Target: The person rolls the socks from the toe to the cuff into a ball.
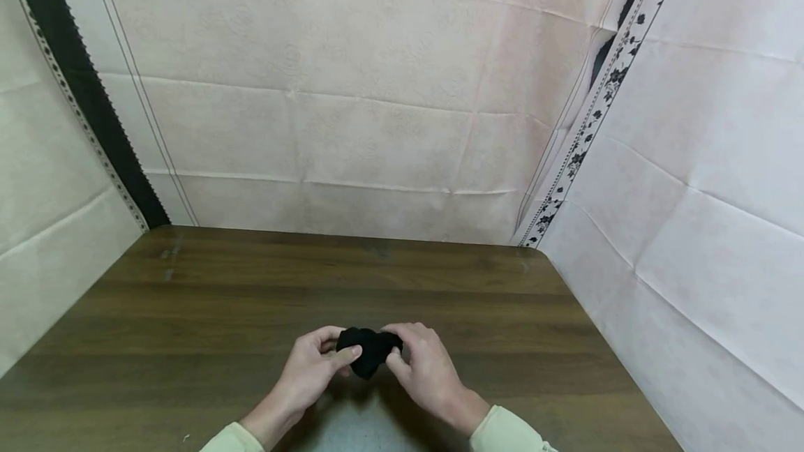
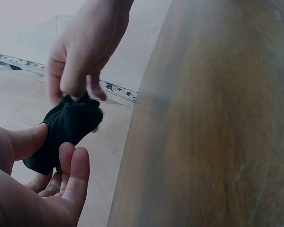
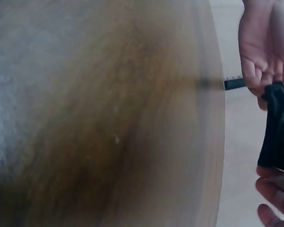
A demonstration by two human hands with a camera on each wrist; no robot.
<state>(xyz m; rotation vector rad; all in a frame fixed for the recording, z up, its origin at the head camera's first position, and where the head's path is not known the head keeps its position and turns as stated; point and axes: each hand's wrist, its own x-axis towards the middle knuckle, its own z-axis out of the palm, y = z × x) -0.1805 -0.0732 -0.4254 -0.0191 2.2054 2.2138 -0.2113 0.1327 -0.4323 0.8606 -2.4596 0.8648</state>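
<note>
A small bundle of black knit fabric (image 1: 372, 356), which looks like a folded sock, is held between both hands above the table's near part. My left hand (image 1: 309, 368) grips its left end, thumb on top and fingers beneath. At the other end, my right hand (image 1: 432, 373) pinches the fabric between thumb and fingers. In the left wrist view the black bundle (image 2: 68, 125) hangs compact and slightly bunched where the right hand (image 2: 85, 52) grasps it. The right wrist view has the bundle (image 3: 277, 130) at its right edge, stretched between the hands and partly cut off.
The brown wood-grain table (image 1: 283, 298) spreads out around the hands. Pale creased sheets stand as walls behind it (image 1: 377, 138) and on both sides, with a floral border strip (image 1: 574, 159) at the right corner. A tiny white scrap (image 1: 185, 438) lies near the front left.
</note>
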